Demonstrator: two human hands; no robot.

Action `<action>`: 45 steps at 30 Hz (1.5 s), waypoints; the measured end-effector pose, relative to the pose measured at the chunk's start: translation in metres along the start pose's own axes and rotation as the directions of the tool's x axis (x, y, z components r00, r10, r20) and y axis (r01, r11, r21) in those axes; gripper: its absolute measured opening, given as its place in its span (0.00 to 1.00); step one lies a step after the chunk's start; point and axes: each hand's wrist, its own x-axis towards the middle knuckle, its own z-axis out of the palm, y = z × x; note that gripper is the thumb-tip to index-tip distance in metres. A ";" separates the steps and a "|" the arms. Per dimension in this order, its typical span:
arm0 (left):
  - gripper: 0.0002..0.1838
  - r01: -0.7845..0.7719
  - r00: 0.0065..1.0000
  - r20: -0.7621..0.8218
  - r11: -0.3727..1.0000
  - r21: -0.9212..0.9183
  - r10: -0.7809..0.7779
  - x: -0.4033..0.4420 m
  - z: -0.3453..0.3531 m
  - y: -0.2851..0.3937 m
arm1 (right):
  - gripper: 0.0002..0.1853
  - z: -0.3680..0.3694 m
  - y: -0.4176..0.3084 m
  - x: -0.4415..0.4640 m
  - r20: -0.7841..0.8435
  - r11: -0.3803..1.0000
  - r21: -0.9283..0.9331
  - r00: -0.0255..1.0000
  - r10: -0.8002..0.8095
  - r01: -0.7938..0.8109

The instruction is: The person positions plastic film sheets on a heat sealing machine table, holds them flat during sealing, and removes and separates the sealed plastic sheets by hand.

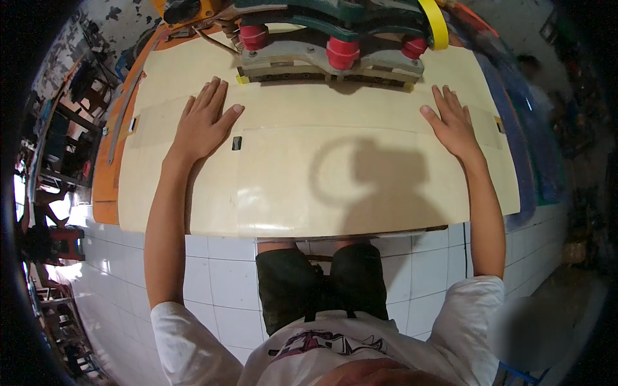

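My left hand point(205, 125) lies flat, fingers spread, on a wide cream-coloured sheet point(283, 186) that covers the table. On the right side of the same sheet rests my right hand point(450, 122), palm down with its fingers stretched out. Neither hand holds anything. Between and beyond them stands a machine head point(335, 61) with red cylindrical mounts point(342, 53) and a metal lower bar point(328, 80). A small dark rectangular piece point(237, 143) sits on the sheet just right of my left hand.
An orange board edge point(107, 186) shows along the left, with a thin metal strip point(119, 122) on it. A yellow band point(435, 26) hangs at the machine's right. Blue material point(515, 128) borders the table's right side. White floor tiles point(225, 283) lie below.
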 end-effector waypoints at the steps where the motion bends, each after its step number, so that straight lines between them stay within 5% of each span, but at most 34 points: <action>1: 0.38 -0.003 1.000 0.003 1.000 -0.003 0.003 -0.001 0.001 -0.001 | 0.43 0.001 0.002 -0.001 0.003 1.000 -0.003 1.000 0.003 -0.003; 6: 0.34 -0.056 0.996 -0.073 0.976 -0.208 0.041 -0.001 -0.004 -0.008 | 0.43 0.003 0.003 0.001 -0.008 1.000 0.010 1.000 -0.009 0.009; 10: 0.25 -0.197 0.930 -0.367 0.867 -0.458 0.017 -0.002 -0.002 -0.021 | 0.41 0.006 0.013 0.005 -0.030 0.997 0.062 0.999 -0.044 0.046; 12: 0.18 -0.256 0.870 -0.493 0.881 -0.397 0.031 -0.002 -0.004 -0.024 | 0.38 0.011 0.033 0.013 -0.204 0.902 0.421 0.979 -0.013 0.100; 15: 0.15 -0.222 0.870 -0.493 0.872 -0.436 -0.025 -0.003 -0.009 -0.026 | 0.37 -0.023 0.052 0.010 -0.406 0.965 0.251 0.897 0.175 -0.075; 17: 0.12 -0.223 0.854 -0.519 0.873 -0.433 -0.039 -0.003 -0.007 -0.027 | 0.37 -0.057 0.100 0.010 -0.327 0.988 0.002 0.934 0.147 -0.155; 21: 0.12 -0.194 0.859 -0.508 0.875 -0.443 -0.067 -0.005 -0.009 -0.024 | 0.40 -0.093 0.226 -0.011 -0.107 0.769 -0.418 0.866 0.488 -0.485; 23: 0.12 -0.165 0.871 -0.486 0.887 -0.430 -0.073 -0.003 -0.009 -0.024 | 0.38 -0.085 0.338 -0.024 0.119 0.725 -0.366 0.744 0.658 -0.583; 26: 0.12 -0.158 0.882 -0.466 0.888 -0.431 -0.070 -0.003 -0.010 -0.024 | 0.34 -0.070 0.381 -0.067 0.114 0.853 -0.328 0.880 0.462 -0.405; 28: 0.12 -0.153 0.881 -0.466 0.886 -0.439 -0.078 -0.005 -0.010 -0.022 | 0.29 -0.075 0.369 -0.082 0.164 0.877 -0.108 0.862 0.480 -0.468; 33: 0.12 -0.158 0.880 -0.470 0.889 -0.430 -0.071 -0.006 -0.012 -0.020 | 0.22 -0.084 0.351 -0.089 0.005 0.868 -0.184 0.883 0.470 -0.461; 35: 0.12 -0.134 0.883 -0.453 0.857 -0.498 -0.125 -0.006 -0.010 -0.019 | 0.21 -0.081 0.359 -0.091 -0.242 0.794 -0.279 0.840 0.486 -0.540; 42: 0.11 -0.166 0.867 -0.489 0.872 -0.461 -0.094 -0.001 -0.001 -0.026 | 0.22 -0.099 0.370 -0.100 -0.195 0.748 -0.374 0.835 0.515 -0.549; 45: 0.10 -0.184 0.873 -0.480 0.857 -0.481 -0.082 0.001 0.002 -0.031 | 0.16 -0.100 0.383 -0.102 -0.195 0.820 -0.125 0.824 0.532 -0.559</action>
